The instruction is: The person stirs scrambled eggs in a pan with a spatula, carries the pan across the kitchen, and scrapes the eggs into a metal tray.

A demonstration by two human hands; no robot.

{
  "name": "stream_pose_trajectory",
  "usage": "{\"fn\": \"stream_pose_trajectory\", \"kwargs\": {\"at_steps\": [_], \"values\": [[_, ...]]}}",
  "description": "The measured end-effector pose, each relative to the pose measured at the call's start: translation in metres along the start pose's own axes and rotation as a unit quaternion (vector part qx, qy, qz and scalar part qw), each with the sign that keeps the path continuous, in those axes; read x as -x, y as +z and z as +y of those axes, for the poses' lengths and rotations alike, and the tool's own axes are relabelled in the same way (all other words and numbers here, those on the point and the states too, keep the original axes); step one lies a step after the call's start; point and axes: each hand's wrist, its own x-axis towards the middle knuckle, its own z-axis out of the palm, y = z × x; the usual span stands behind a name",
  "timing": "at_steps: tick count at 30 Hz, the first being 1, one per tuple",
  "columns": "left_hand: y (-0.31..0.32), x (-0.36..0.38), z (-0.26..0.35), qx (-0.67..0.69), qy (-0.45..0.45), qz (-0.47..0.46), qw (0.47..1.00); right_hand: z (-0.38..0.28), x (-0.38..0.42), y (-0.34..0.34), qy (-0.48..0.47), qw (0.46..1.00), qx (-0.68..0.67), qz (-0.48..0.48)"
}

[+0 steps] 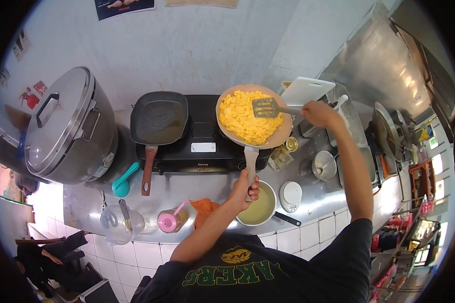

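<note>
My left hand (244, 189) is wrapped round the pale handle of a frying pan (284, 132) on the right burner of a black gas stove (203, 161). Scrambled eggs (242, 126) fill most of this pan. In my right hand (317, 114) is the handle of a grey slotted spatula (266, 107), its blade over the right part of the eggs. A dark square grill pan (159, 118) with a brown handle sits on the left burner. Below my left hand stands a saucepan (260, 209) of pale yellow liquid, partly hidden by that hand.
A large steel pot (65, 136) with a lid stands at the left. Along the front edge are a teal spoon (124, 182), a clear bowl with a whisk (121, 222), a pink-lidded jar (172, 220) and an orange cloth (203, 209). A white kitchen scale (290, 196) lies at the right.
</note>
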Motion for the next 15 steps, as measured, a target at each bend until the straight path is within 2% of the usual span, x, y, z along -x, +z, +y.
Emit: {"fn": "stream_pose_trajectory", "kwargs": {"at_steps": [1, 3, 5, 6, 8, 12, 15], "values": [[0.001, 0.0, 0.001, 0.002, -0.002, 0.004, 1.0, 0.01, -0.009, 0.034, -0.066, 0.992, 0.054, 0.097], [0.003, 0.0, 0.002, -0.002, -0.005, 0.005, 1.0, -0.034, 0.011, 0.071, -0.058, 0.985, 0.103, 0.129], [0.004, 0.001, 0.003, -0.006, -0.004, 0.006, 1.0, -0.096, 0.038, 0.101, 0.021, 0.983, 0.131, 0.124], [0.003, 0.002, 0.002, -0.01, -0.002, 0.006, 1.0, -0.104, 0.052, 0.103, 0.019, 0.983, 0.131, 0.125], [0.003, 0.002, 0.003, -0.008, 0.004, 0.005, 1.0, -0.117, 0.074, 0.084, -0.002, 0.992, 0.112, 0.049], [0.004, 0.002, 0.002, 0.0, 0.001, 0.006, 1.0, -0.083, 0.094, 0.021, -0.039, 0.983, 0.163, 0.073], [0.005, 0.003, 0.002, 0.003, -0.002, 0.008, 1.0, -0.061, 0.083, -0.001, 0.015, 0.989, 0.121, 0.081]]}}
